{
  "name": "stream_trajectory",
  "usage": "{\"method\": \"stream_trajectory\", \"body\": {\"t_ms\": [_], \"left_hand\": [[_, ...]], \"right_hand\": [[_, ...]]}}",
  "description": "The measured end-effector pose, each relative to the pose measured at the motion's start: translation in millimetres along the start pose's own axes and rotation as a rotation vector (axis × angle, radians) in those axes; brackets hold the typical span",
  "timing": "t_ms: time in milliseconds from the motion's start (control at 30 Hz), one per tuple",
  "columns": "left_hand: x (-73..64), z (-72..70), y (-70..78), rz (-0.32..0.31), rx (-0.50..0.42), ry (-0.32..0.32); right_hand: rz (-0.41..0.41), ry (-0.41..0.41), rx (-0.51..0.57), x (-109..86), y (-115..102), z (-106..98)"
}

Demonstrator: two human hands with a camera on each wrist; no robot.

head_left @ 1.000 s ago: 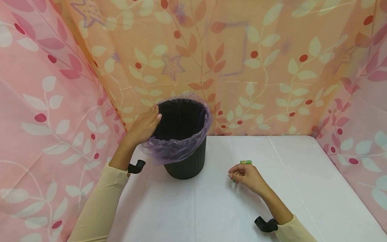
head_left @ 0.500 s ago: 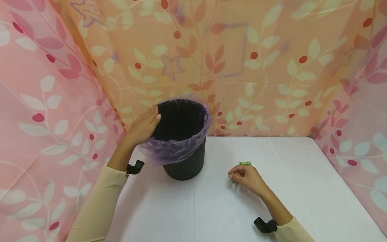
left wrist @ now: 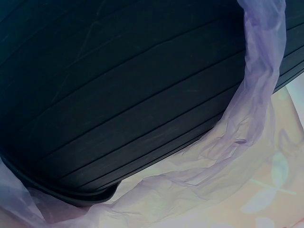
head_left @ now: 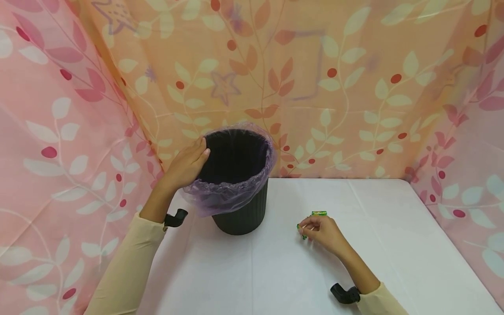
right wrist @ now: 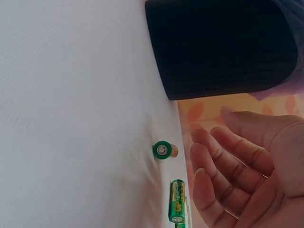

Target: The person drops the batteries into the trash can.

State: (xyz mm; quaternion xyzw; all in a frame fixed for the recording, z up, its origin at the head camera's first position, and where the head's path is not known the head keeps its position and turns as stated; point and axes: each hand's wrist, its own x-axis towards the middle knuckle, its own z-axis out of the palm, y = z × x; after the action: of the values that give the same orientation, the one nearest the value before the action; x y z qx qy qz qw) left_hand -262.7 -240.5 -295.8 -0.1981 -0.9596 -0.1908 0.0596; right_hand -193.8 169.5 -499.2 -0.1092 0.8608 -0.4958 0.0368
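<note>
A black waste bin (head_left: 240, 223) stands upright on the white table, lined with a purple plastic bag (head_left: 232, 197) folded over its rim. My left hand (head_left: 185, 164) rests on the bin's left rim with its fingers fairly straight; it is out of sight in the left wrist view. My right hand (head_left: 320, 232) hovers low over the table, fingers loosely curved and holding nothing. Beside it in the right wrist view are a green battery (right wrist: 164, 150) and a second green-and-gold battery (right wrist: 177, 199), with part of another behind. A green battery (head_left: 319, 213) lies just beyond the right hand.
The white table (head_left: 374, 245) runs back to an orange leaf-patterned curtain (head_left: 303, 87). Pink patterned curtains (head_left: 71, 131) hang at both sides. Inside the bin, the left wrist view shows the dark ribbed wall (left wrist: 133, 95).
The right hand's fingers have loosened slightly, and more of the green battery beside its fingertips shows. My left hand and the bin stay in place.
</note>
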Motion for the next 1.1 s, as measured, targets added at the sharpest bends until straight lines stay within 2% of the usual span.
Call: {"method": "stream_trajectory", "body": {"t_ms": [233, 567, 1100], "left_hand": [[-1.0, 0.0, -0.7, -0.005, -0.001, 0.001], [-0.2, 0.3, -0.5, -0.006, -0.003, -0.006], [-0.1, -0.1, 0.8, -0.011, -0.001, -0.002]], "right_hand": [[-0.035, 0.053, -0.084, 1.6, 4, 2], [-0.054, 0.086, -0.172, 2.3, 8, 6], [-0.039, 0.149, -0.35, -0.5, 10, 12]]}}
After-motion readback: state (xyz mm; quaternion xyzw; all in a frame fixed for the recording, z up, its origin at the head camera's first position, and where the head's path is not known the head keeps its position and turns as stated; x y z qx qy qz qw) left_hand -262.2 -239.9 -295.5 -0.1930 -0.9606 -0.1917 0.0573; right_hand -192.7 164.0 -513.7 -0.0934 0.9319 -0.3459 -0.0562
